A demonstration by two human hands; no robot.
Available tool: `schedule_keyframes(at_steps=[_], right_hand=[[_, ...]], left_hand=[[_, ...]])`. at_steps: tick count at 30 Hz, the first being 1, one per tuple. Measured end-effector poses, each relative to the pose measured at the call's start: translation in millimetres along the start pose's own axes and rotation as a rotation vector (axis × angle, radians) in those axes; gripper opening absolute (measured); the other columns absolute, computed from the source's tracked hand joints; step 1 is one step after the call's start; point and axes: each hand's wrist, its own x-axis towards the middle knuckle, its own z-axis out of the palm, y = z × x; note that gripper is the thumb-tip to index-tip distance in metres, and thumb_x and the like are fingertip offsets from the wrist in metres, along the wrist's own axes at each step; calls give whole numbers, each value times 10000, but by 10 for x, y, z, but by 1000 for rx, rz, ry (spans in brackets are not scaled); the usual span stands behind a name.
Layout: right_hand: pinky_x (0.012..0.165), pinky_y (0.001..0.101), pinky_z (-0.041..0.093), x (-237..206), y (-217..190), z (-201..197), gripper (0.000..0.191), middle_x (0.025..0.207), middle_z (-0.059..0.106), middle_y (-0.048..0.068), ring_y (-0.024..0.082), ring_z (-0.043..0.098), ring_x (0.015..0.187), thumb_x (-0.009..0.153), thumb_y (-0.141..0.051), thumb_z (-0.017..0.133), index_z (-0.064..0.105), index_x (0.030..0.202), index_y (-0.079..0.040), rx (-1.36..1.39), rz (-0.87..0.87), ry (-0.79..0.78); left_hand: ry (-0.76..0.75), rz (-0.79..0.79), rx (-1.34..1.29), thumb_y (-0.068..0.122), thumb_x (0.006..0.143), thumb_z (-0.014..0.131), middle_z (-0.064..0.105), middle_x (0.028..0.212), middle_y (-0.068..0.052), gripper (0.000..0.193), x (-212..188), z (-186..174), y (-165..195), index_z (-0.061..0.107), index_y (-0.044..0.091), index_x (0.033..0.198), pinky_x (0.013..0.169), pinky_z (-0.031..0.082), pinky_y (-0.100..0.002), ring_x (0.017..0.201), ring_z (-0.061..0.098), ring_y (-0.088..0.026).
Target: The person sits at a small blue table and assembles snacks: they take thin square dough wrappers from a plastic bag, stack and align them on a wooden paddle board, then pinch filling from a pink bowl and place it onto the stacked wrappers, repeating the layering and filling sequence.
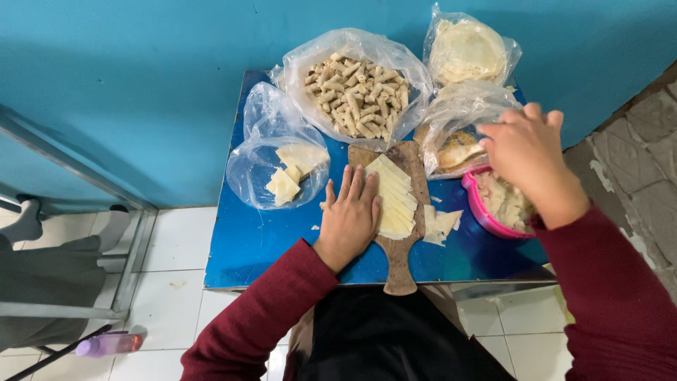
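On the blue tabletop (247, 247), my left hand (349, 215) lies flat, fingers spread, its grip open and holding nothing. It presses on the left edge of a wooden cutting board (400, 262), touching the stack of pale sliced sheets (391, 197) just beside my fingertips. My right hand (525, 152) hovers above a pink bowl (486, 219) of pale pieces at the tabletop's right edge, fingers curled down; I cannot tell whether that grip holds anything. Behind the board sit a clear bag of small rolled pieces (356, 92), a bag of pale blocks (285, 173) and two bags of round flat wrappers (465, 49).
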Motion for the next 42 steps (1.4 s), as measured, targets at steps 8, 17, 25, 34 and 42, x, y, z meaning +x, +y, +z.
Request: schedule_keyframes(at_steps=[8, 17, 25, 34, 42], right_hand=[[976, 522, 307, -594, -708, -125, 385, 1154, 647, -24, 232, 492, 1115, 707, -375, 744, 796, 1067, -249, 66, -347, -369], [874, 418, 453, -668, -310, -258, 222, 881, 715, 64, 256, 617, 886, 842, -64, 636, 775, 1003, -129, 569, -239, -83], [617, 224, 452, -707, -278, -88, 207, 824, 668, 6, 42, 554, 724, 970, -71, 606, 685, 1157, -33, 1315, 141, -461], [582, 279, 429, -719, -585, -242, 210, 719, 627, 52, 82, 510, 650, 882, -199, 774, 759, 1047, -70, 1064, 116, -464], [599, 281, 521, -666, -762, -334, 148, 844, 777, 28, 98, 672, 685, 870, -132, 750, 753, 1000, -60, 1082, 44, -275]], left_hand=[[70, 33, -61, 267, 1063, 482, 536, 1478, -230, 434, 11, -84, -5, 580, 13, 1400, 1135, 356, -626, 1467, 414, -405], [30, 196, -532, 207, 1003, 631, 647, 1374, -168, 344, 106, -392, 422, 638, 53, 1310, 1085, 510, -482, 1306, 617, -356], [-197, -172, -1299, 89, 872, 766, 731, 1112, -141, 457, 143, -98, 879, 567, 8, 1276, 860, 581, -302, 996, 722, -191], [-58, -154, -944, 126, 905, 738, 746, 922, -127, 188, 25, -117, 715, 718, 7, 1049, 668, 563, -311, 759, 721, -186], [-235, -263, -915, 175, 960, 689, 713, 776, -137, 169, 8, -435, 646, 703, 30, 1043, 601, 517, -320, 629, 656, -184]])
